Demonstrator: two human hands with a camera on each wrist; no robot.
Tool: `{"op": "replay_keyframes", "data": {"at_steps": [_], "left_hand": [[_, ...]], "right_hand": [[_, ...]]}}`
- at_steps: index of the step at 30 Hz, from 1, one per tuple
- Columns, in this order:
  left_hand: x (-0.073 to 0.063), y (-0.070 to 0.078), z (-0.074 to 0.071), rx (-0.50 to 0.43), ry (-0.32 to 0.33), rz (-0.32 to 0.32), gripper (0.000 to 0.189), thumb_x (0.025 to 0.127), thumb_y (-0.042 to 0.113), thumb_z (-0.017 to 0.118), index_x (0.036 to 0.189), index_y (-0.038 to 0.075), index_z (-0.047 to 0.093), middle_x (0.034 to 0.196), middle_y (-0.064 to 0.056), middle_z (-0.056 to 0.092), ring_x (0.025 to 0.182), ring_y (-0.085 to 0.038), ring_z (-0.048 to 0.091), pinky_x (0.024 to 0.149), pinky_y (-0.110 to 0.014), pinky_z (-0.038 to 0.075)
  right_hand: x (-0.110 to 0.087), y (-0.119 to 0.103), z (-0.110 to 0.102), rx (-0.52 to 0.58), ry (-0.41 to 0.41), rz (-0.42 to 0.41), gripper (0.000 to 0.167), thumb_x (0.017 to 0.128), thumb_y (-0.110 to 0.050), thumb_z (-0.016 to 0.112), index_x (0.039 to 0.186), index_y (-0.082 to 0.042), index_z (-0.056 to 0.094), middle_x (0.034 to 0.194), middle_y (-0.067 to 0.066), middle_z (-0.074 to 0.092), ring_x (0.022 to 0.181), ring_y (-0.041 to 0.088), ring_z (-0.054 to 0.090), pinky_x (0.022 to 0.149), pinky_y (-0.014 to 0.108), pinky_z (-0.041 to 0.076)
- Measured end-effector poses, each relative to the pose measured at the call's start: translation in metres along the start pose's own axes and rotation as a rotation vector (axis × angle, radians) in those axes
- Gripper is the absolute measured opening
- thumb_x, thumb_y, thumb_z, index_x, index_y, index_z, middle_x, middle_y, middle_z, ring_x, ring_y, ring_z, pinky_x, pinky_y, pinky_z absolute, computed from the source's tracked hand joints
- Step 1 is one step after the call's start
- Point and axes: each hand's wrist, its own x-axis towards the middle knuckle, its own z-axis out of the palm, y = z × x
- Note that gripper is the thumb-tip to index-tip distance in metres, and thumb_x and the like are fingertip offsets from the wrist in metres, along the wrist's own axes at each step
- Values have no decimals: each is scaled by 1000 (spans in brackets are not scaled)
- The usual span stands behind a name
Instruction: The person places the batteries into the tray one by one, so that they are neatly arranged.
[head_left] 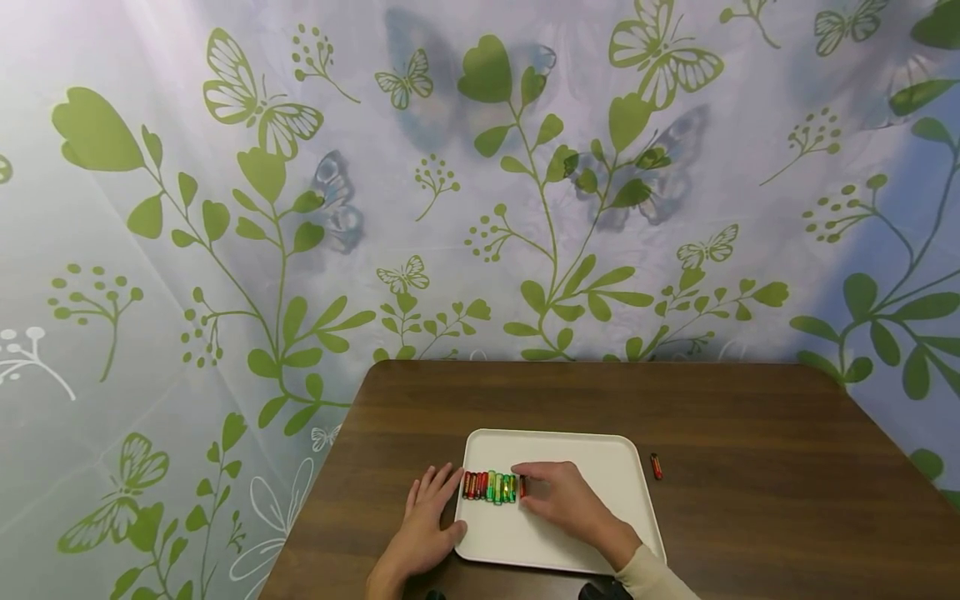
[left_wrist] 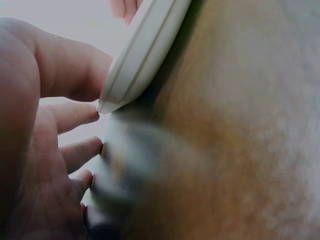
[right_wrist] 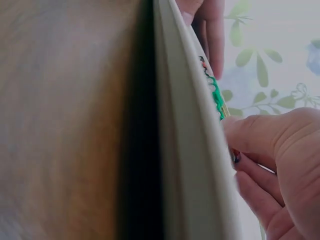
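A white tray [head_left: 517, 540] lies on the table with a row of small batteries standing side by side on its left half. Red batteries [head_left: 474, 486] form the left end of the row, green ones [head_left: 498, 488] the right. My right hand [head_left: 570, 502] is over the tray, pinching a red-and-black battery [head_left: 523, 487] between thumb and fingers, just right of the green ones. In the right wrist view the tray rim hides most of that battery. My left hand [head_left: 424, 527] rests at the tray's left edge with fingers spread, its thumb [left_wrist: 75, 65] against the rim.
One more red-and-black battery [head_left: 657, 466] lies on the brown wooden table [head_left: 750, 500], just right of the tray. Behind the table hangs a curtain [head_left: 465, 183] printed with green leaves and butterflies. Dark objects [head_left: 600, 591] show at the bottom edge of the head view.
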Motion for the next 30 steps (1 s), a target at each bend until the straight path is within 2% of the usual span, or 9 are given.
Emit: {"op": "replay_keyframes", "data": {"at_steps": [5, 9, 13, 19, 24, 30], "left_hand": [[-1, 2, -1, 9, 8, 9, 77, 91, 15, 73, 164, 4, 48, 173, -30, 36, 163, -60, 14, 128, -77, -3], [-1, 2, -2, 13, 7, 9, 77, 91, 14, 74, 163, 3, 48, 172, -31, 37, 162, -61, 15, 128, -78, -3], [-1, 4, -3, 24, -16, -20, 78, 92, 15, 74, 165, 5, 47, 175, -27, 35, 165, -58, 13, 129, -77, -3], [-1, 1, -1, 4, -2, -6, 78, 91, 17, 74, 165, 7, 48, 173, -29, 36, 163, -60, 13, 127, -79, -4], [-2, -5, 2, -24, 19, 26, 78, 91, 16, 74, 164, 7, 48, 172, -32, 36, 161, -62, 13, 126, -78, -5], [-1, -8, 5, -31, 31, 18, 78, 90, 14, 73, 164, 7, 49, 173, -29, 37, 164, -59, 14, 130, -63, -8]], "right_hand": [[2, -5, 4, -77, -15, 12, 43, 83, -6, 91, 125, -6, 81, 122, 6, 83, 115, 24, 79, 100, 44, 65], [3, -7, 6, -78, -25, 27, 43, 84, -7, 91, 126, -6, 80, 124, 6, 83, 117, 24, 79, 101, 45, 64], [3, -8, 6, -78, -27, 33, 44, 85, -8, 92, 126, -6, 80, 125, 4, 82, 118, 24, 78, 101, 46, 64], [-2, -5, 2, -87, 10, -13, 46, 83, -9, 92, 127, -6, 80, 125, 5, 83, 116, 24, 79, 100, 44, 65], [-10, 2, -14, -60, 21, -8, 45, 84, -11, 92, 128, -7, 80, 126, 4, 82, 117, 23, 79, 99, 44, 65], [-21, 13, -45, -14, -10, 60, 46, 88, -17, 92, 132, -9, 79, 131, 1, 81, 119, 24, 78, 99, 44, 65]]}}
